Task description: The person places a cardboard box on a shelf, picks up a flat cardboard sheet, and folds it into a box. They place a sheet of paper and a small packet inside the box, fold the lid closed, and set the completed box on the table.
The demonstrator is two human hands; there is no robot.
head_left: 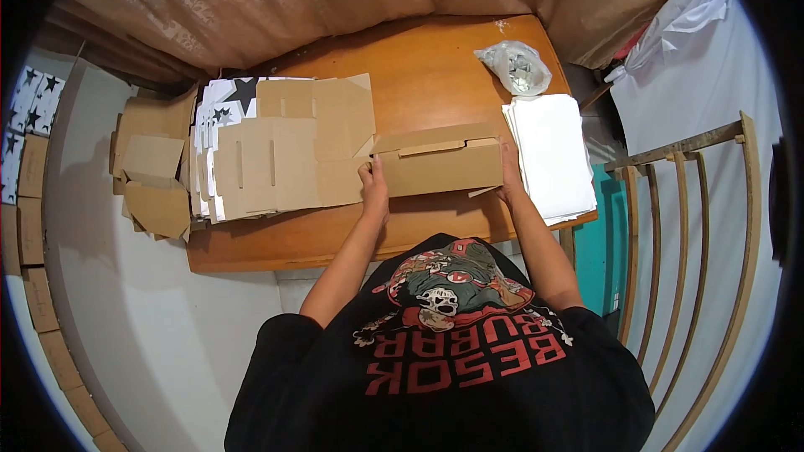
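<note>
A brown cardboard box [444, 172] stands folded up on the table in front of me, its slotted front edge facing my body. My left hand [374, 184] is closed at the box's left end, fingers curled and thumb up. At the other end my right hand [508, 172] grips the right side, its fingers partly hidden. A small flap sticks out below the box near that hand. To the left lie flat, unfolded cardboard blanks [293, 155], some with a white, black-star print [243, 96].
On the wooden table [419, 75], a stack of white paper [548, 155] lies right, below a clear plastic bag [515, 67] of small shiny pieces. More cardboard [155, 176] overhangs the left edge. Boxes [38, 285] are stacked far left; a wooden rack [687, 243] stands right.
</note>
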